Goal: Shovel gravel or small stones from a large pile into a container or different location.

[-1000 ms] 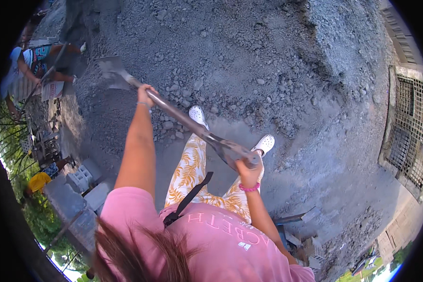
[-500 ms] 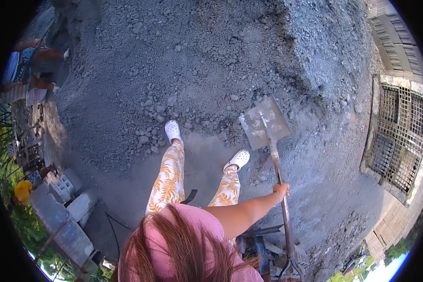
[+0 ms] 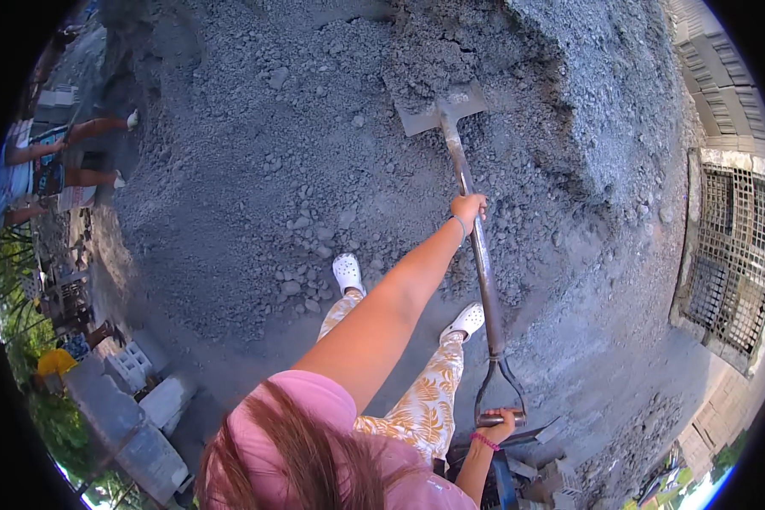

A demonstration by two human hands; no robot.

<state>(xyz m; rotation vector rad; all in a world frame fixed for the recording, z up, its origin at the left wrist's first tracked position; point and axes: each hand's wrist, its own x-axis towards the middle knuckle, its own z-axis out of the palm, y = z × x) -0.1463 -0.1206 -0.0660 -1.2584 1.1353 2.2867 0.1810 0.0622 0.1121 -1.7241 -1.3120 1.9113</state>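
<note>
A long shovel point(image 3: 486, 289) slants forward from my lower right, its metal blade point(image 3: 419, 121) pushed into the grey gravelly heap point(image 3: 306, 102). Loose, crumbly material covers the blade's front edge. My left hand point(image 3: 467, 207), with a thin band at its wrist, is wrapped round the shaft a little behind the blade. At the near end, my right hand point(image 3: 500, 425), with a red-pink band at the wrist, grips the D-shaped handle point(image 3: 490, 419). My feet in white clogs point(image 3: 463, 323) stand apart at the foot of the heap, left of the shaft.
Grey concrete blocks point(image 3: 166, 401) lie at the left, near something yellow point(image 3: 56, 363). Another person point(image 3: 51, 161) is at the far left. A framed metal grating point(image 3: 722, 246) and stacked grey blocks point(image 3: 722, 76) line the right side.
The shovel blade has moved forward and left, from beside my right foot into the heap. My left hand has gone forward with the shaft. My right hand has come into view on the handle.
</note>
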